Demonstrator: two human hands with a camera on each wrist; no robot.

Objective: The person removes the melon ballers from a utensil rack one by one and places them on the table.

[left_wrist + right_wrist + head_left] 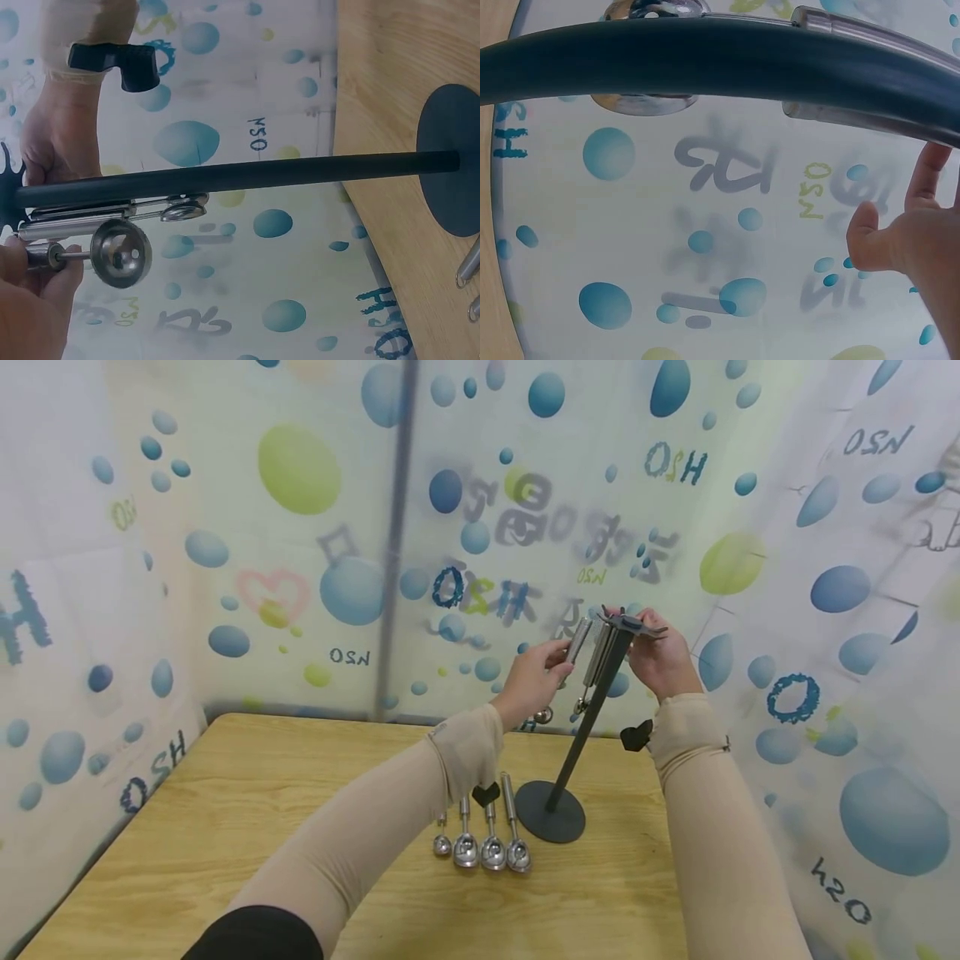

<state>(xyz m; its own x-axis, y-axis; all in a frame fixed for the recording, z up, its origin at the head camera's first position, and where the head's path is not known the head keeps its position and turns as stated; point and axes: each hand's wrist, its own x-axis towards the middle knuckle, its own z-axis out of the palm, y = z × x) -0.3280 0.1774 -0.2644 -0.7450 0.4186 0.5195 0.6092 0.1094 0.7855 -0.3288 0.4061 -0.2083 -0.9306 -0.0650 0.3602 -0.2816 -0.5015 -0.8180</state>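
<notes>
In the head view, my left hand (531, 683) pinches the ribbed handle of a metal scoop (577, 640) beside the top of a dark stand (592, 718). The left wrist view shows that scoop's round, deep bowl (121, 253) pointing down from my fingers. Other metal scoops (597, 653) hang along the pole, close to the held one. My right hand (663, 656) reaches round the stand's hooked head (628, 624) from the right, fingers bent behind it. In the right wrist view, the right thumb (866, 236) is apart from the pole; the fingertips are partly hidden.
Several metal scoops (491, 852) lie in a row on the wooden table (300, 827), left of the stand's round base (551, 812). Printed curtains (300, 543) enclose the table behind and at both sides. The left forearm passes over the table.
</notes>
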